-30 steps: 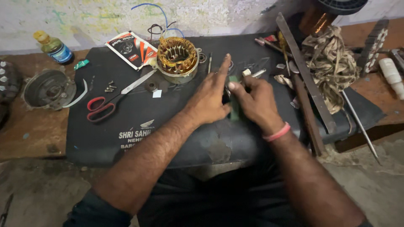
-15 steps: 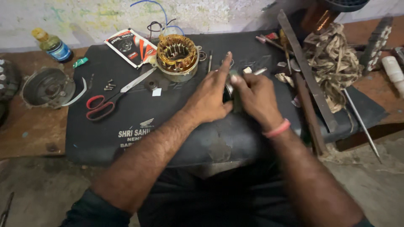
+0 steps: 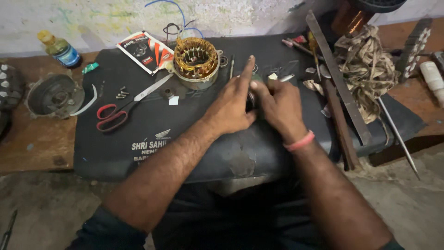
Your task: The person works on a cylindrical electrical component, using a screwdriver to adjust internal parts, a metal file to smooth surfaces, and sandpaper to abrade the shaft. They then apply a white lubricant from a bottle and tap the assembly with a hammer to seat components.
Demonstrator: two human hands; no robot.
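Observation:
My left hand [image 3: 231, 109] and my right hand [image 3: 280, 106] meet over a black padded cushion [image 3: 138, 139]. Both close on a small dark part [image 3: 252, 98], which is mostly hidden between the fingers. The left index finger sticks out straight toward the far edge of the cushion. A pink band [image 3: 299, 141] circles my right wrist. Just beyond my left hand sits a round stator with copper windings [image 3: 196, 60], with blue and black wires rising from it.
Red-handled scissors [image 3: 115, 113], small screws [image 3: 121, 92] and a red-and-white packet [image 3: 145, 51] lie on the cushion's left. A round metal cover [image 3: 55, 95] and a small bottle [image 3: 60, 48] are farther left. Long flat metal bars [image 3: 340, 83], tan strips [image 3: 365, 65] and a thin rod [image 3: 397, 134] crowd the right.
Both hands have shifted a little away from me toward the stator, still joined on the small part. My left index finger now points straight out.

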